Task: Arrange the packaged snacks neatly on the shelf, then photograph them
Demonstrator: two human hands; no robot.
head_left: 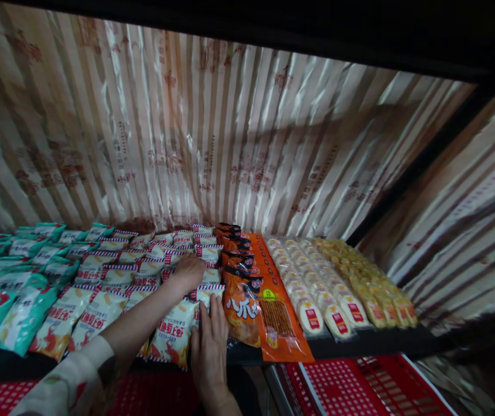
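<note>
My left hand (189, 271) reaches in over the rows of red-and-white snack bags (95, 315) on the shelf; its fingers curl down among the packets and I cannot make out what they grip. My right hand (210, 346) lies flat with fingers together against the edge of a front red-and-white bag (173, 332), right beside the orange snack bags (241, 306). A floral sleeve covers my left forearm.
Teal snack bags (8, 289) fill the shelf's left end. Orange stick-snack packs (280, 318) and rows of clear-wrapped round cakes (312, 289) and yellow ones (373, 289) lie to the right. Striped foil sheeting (213, 133) backs the shelf. Red baskets (360, 384) sit below.
</note>
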